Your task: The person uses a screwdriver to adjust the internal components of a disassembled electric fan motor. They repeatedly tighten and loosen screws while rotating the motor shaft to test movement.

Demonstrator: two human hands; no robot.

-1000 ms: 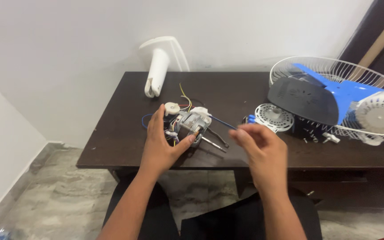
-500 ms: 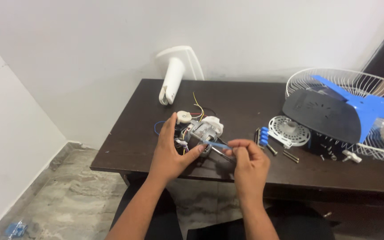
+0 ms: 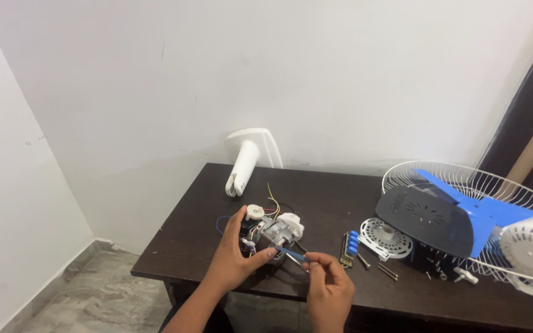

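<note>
As seen from head cam, left to right:
Stand part: white fan neck piece (image 3: 246,161), lying at 12 o'clock of motor, near wall, untouched.
Left hand: (image 3: 234,260) wrapped round fan motor (image 3: 271,233), thumb on near side, fingers curled over left end; gripping, not spread.
Motor place: on dark table (image 3: 180,246), front-left area, loose coloured wires (image 3: 271,198) trailing toward 12 o'clock.
Right hand: (image 3: 328,288) at 4 o'clock of motor, thumb and forefinger pinching blue-handled screwdriver (image 3: 291,253), tip aimed at motor body.
Step in hand: likely working a screw on motor housing; exact screw too small to tell.
Next move calls for: steady left grip, tip seated square, slow turn.
Loose bits: blue button block (image 3: 352,242), screws (image 3: 387,271), at 3 o'clock of motor.
Far right: white grille (image 3: 464,185), blue blade (image 3: 482,213), dark rear cover (image 3: 424,219), well apart from hands.
</note>
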